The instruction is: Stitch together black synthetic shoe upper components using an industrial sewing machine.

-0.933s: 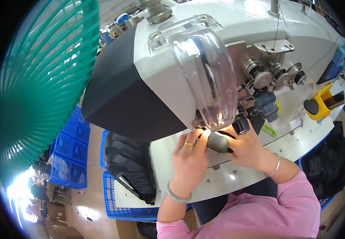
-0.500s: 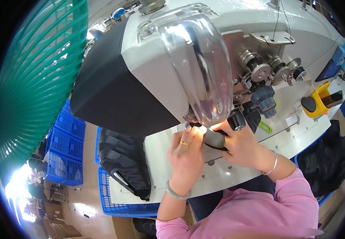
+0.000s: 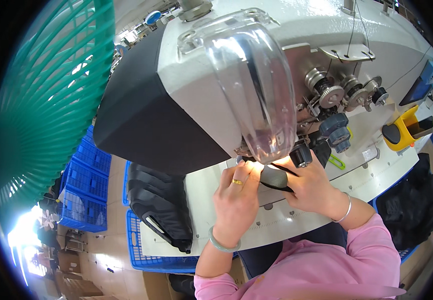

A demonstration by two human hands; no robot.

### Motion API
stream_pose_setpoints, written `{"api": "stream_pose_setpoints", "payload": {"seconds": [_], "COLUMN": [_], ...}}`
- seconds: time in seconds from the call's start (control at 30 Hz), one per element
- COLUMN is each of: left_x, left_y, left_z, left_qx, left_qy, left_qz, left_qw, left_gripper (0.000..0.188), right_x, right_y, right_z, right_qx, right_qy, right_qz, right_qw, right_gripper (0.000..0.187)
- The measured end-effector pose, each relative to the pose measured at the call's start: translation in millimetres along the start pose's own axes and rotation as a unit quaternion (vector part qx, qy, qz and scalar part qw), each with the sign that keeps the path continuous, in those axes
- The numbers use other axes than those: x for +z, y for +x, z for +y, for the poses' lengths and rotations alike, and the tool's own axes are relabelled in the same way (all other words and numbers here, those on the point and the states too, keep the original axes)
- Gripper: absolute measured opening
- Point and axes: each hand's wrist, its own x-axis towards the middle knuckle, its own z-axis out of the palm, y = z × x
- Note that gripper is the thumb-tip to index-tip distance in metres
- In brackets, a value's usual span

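Under the lit needle area of a white and black sewing machine (image 3: 191, 95), both of my hands hold a small dark fabric piece (image 3: 275, 177) with a grey face and black edges. My left hand (image 3: 237, 197), with a gold ring and a pale bangle, pinches its left side. On its right side, the fingers of my right hand (image 3: 310, 185) grip the black edge; a silver bangle circles that wrist. The machine's clear plastic guard (image 3: 256, 90) hides the needle and some of my fingertips.
A black padded piece (image 3: 159, 205) lies on the table's left end, above a blue basket (image 3: 134, 245). Yellow holder (image 3: 400, 131) and green thread snips (image 3: 336, 161) sit to the right. Black pieces (image 3: 409, 205) fill a basket there. A green fan (image 3: 51, 105) stands left, near stacked blue crates (image 3: 84, 205).
The view has shifted slightly, so the machine sits a little lower and to the right. Between my hands the fabric piece has turned a little, showing more of its grey face.
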Motion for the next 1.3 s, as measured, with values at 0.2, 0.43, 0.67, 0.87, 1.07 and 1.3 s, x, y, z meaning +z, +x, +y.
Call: {"api": "stream_pose_setpoints", "payload": {"seconds": [0.2,0.43,0.67,0.87,1.07,1.3], "left_x": [0,-2,-7,8,13,6], "left_y": [2,9,8,8,12,4], "left_z": [-1,-5,-9,-17,-16,-19], "left_qx": [-0.022,0.012,0.057,-0.089,-0.043,0.074], "left_qy": [-0.035,-0.016,0.001,-0.153,-0.114,-0.036], "left_qz": [-0.009,-0.022,0.01,0.034,0.094,0.057], "left_qw": [0.999,1.0,0.998,0.984,0.988,0.995], "left_gripper": [0.039,0.035,0.038,0.02,0.017,0.03], "right_x": [4,7,17,18,7,1], "right_y": [0,1,-3,5,10,0], "right_z": [1,3,2,9,14,2], "right_qx": [-0.002,-0.008,0.002,0.022,-0.045,-0.011], "right_qy": [-0.005,-0.024,-0.015,0.094,0.072,0.016], "right_qz": [0.009,0.02,0.02,0.03,0.035,-0.012], "right_qw": [1.0,0.999,1.0,0.995,0.996,1.0], "right_gripper": [0.034,0.035,0.036,0.032,0.031,0.024]}}
